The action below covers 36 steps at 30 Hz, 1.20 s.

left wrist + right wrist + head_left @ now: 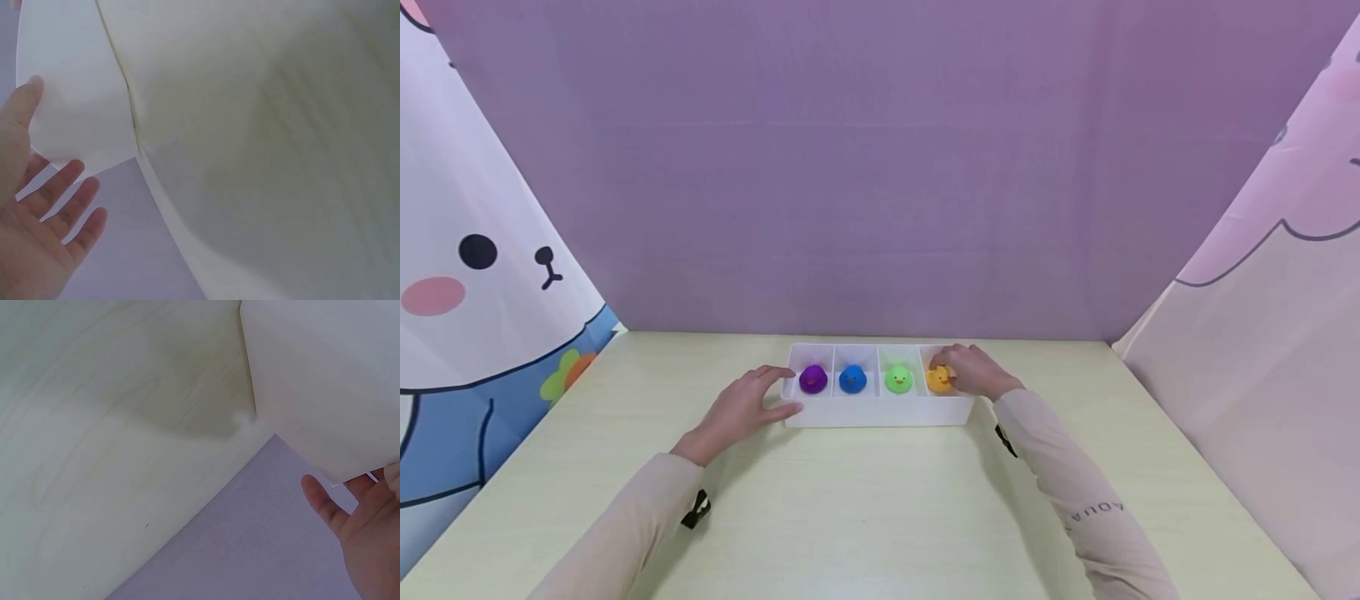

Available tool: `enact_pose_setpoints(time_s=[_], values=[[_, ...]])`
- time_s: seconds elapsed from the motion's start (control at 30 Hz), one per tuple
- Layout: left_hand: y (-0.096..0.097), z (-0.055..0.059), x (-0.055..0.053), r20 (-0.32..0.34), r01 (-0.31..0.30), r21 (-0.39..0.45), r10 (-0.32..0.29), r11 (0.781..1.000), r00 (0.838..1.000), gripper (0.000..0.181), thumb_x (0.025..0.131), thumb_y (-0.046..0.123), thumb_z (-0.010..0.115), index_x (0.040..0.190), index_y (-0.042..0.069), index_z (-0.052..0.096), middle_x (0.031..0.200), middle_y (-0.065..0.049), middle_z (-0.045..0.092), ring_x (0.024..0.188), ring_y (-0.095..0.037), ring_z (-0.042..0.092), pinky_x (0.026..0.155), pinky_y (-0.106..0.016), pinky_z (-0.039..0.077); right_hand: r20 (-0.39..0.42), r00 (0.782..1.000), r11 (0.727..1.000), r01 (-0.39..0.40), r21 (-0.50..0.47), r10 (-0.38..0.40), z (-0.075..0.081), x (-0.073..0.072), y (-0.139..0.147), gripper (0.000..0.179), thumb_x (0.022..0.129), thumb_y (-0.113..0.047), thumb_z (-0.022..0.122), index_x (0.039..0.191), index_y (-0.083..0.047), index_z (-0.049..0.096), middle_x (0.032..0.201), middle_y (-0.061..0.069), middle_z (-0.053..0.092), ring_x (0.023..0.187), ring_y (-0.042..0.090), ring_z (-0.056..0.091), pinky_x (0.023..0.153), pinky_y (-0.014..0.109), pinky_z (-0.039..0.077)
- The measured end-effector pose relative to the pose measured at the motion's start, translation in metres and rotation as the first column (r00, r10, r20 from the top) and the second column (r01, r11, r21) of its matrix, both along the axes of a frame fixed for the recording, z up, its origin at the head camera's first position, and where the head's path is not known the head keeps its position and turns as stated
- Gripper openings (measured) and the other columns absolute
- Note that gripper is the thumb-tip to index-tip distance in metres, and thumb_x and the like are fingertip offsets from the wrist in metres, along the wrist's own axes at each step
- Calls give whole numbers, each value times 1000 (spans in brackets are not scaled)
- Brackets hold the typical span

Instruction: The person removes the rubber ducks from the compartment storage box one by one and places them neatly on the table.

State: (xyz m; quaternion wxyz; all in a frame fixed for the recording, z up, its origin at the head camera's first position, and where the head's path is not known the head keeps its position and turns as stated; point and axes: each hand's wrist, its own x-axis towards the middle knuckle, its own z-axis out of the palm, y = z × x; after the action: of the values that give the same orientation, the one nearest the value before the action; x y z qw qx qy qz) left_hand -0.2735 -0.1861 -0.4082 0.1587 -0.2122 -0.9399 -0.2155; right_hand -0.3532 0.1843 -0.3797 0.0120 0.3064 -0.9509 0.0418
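Note:
A white box (877, 412) with a row of compartments lies lengthwise before me. From left to right it holds a purple rubber duck (813, 379), a blue rubber duck (853, 379), a green rubber duck (898, 379) and a yellow rubber duck (938, 380), one per compartment. My left hand (741, 410) is at the box's left end, thumb by the front wall and the other fingers spread near the rim. Reaching over the right end, my right hand (973, 371) has its fingers down in the last compartment, gripping the yellow duck. In the right wrist view the box wall hides those fingertips.
The box stands on a pale wood-grain table (865, 508), close to its far edge. A purple backdrop (880, 167) rises behind that edge. Printed cartoon panels flank the table, a left panel (497, 342) and a right panel (1255, 350).

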Motion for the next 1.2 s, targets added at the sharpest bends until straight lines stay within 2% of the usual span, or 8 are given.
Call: enact_pose_setpoints(time_s=[0.27,0.67,1.03,1.2], values=[[0,0,-1,9,0,7,0,1000,1000,56,78,45,67,120,9,56,121,-11,58,110,-33,54,90,-49,45,14,1000,1000,-2,7,2,3,1,-1,35,76,5,68,107,-13,67,114,4,64,108,26,56,91,50,44],[3,0,0,31,-11,7,11,1000,999,57,78,45,68,120,9,56,122,-12,57,112,-35,53,90,-50,45,-17,999,999,-34,8,35,4,2,2,33,76,2,70,106,-12,68,110,3,66,103,27,58,87,49,45],[3,0,1,42,-13,11,13,1000,999,58,78,44,68,121,7,55,123,-13,56,114,-35,52,91,-50,45,-49,995,996,-86,-15,85,15,4,5,31,75,2,70,104,-9,67,105,6,66,99,25,60,85,44,49],[4,1,2,43,-10,14,10,1000,999,59,78,43,69,121,7,54,123,-13,56,113,-34,52,91,-49,45,-37,995,994,-95,-46,94,22,5,5,31,76,1,69,106,-8,67,107,7,66,102,26,59,89,43,48]])
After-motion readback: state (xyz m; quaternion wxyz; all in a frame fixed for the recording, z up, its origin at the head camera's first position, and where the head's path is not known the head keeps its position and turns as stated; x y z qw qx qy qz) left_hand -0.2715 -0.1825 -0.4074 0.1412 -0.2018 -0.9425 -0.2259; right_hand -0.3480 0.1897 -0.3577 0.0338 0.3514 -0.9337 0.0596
